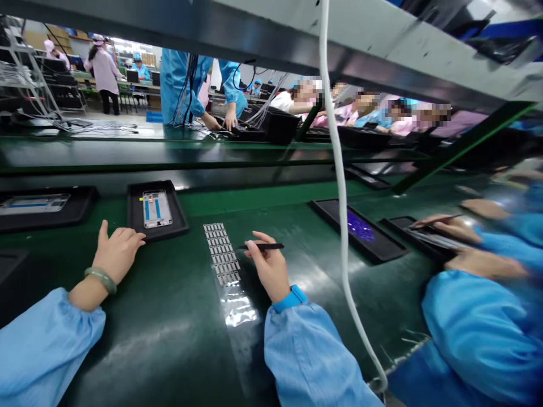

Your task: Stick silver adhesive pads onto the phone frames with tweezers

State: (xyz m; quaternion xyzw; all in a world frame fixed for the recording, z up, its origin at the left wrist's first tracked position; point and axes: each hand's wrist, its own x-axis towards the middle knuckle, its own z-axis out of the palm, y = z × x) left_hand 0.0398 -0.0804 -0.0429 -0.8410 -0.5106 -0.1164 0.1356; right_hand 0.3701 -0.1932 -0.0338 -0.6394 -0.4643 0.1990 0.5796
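My right hand (268,264) holds black tweezers (271,246) between thumb and fingers, their tip at the right edge of a sheet of small metallic parts (221,251). The clear lower end of that strip (240,308) lies on the green table (169,316). My left hand (116,249), with a bracelet at the wrist, has its fingers spread at the lower left corner of a black tray (180,223). In this tray lies a silver phone frame (156,209) with blue strips and a yellow tab. Nothing shows in my left hand.
Another black tray (80,212) with a phone frame is at far left. A white cable (339,169) hangs right of my right hand. Beyond it are a tray (392,252) with purple pieces and a co-worker's hands (483,263) at another tray. A beam (254,34) crosses above.
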